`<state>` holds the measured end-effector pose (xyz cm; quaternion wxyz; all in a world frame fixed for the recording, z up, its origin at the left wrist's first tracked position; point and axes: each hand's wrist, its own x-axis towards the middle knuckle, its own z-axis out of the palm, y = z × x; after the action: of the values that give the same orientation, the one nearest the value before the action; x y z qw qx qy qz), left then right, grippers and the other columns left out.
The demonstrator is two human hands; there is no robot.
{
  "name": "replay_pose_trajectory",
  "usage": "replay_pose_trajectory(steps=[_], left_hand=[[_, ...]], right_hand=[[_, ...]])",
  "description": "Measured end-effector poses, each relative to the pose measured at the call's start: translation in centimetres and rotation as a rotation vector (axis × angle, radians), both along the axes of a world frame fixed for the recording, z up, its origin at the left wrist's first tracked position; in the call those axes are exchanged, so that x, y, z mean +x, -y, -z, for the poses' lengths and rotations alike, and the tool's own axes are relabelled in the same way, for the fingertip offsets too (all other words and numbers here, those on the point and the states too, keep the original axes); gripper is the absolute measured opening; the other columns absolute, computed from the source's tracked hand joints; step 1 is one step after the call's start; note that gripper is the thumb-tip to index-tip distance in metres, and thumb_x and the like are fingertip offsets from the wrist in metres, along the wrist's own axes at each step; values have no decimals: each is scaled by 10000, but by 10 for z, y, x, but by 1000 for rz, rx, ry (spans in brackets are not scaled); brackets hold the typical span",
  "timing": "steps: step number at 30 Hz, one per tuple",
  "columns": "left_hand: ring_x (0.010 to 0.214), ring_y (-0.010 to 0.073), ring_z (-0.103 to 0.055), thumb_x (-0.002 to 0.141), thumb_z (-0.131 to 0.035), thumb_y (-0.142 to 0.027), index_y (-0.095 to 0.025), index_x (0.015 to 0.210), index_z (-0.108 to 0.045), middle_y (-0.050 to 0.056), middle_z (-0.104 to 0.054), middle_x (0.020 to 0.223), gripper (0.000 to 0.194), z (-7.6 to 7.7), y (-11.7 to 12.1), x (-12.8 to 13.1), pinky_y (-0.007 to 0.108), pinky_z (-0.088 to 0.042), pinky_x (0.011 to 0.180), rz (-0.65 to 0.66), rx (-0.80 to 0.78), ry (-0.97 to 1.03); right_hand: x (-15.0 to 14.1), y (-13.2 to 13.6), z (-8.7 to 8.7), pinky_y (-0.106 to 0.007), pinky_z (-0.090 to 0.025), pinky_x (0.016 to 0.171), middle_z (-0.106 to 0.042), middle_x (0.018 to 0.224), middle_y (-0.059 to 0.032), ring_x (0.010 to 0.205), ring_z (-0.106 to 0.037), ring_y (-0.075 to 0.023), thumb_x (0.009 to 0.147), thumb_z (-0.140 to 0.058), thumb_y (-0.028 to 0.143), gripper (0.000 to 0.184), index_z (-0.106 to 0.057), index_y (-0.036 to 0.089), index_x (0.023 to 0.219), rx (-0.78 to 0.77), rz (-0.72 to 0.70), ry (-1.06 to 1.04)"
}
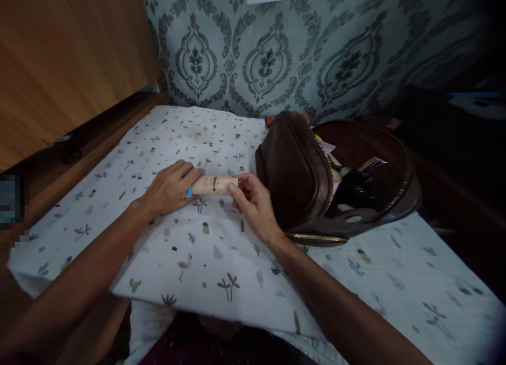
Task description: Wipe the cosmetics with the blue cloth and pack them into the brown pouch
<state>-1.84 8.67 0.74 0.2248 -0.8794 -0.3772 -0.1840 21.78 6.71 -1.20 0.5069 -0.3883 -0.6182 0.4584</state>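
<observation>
Steadying beige tube (215,185) crosswise | left hand (169,188) closed over nine-o'clock end; right hand (256,207) pinching three-o'clock end, apparently preventing twist | open brown bag (294,170): three o'clock

Smooth, softly shining brown leather-look material is seen on the bag (294,170), edged with glinting metallic zipper teeth (331,180); a smooth, plastic-looking surface is shown by the beige tube (215,185). Matt, lightly creased printed cloth (190,265) is spread below, overlooked by smooth-grained wood (71,54).
</observation>
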Motion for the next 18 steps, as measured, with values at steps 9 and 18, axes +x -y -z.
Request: replay_pose_trajectory(steps=[9,18], left_hand=[[838,252,-571,950,-523,-315,-157,1098,-592,100,-628,912,227,0,1,1,374,-501,696,-6,-24,-36],[882,264,-592,947,-525,-312,-137,1140,-583,113,-635,963,267,9,7,18,379,-510,736,26,-54,-5]], right_hand=[[-2,-2,2,-191,-317,385,-521,581,88,429,-439,-78,832,-654,605,414,-483,239,919,-167,-39,-87],[-6,3,4,-185,-359,369,-554,569,95,405,-482,-84,832,-649,638,445,-449,250,919,-184,-50,-93]])
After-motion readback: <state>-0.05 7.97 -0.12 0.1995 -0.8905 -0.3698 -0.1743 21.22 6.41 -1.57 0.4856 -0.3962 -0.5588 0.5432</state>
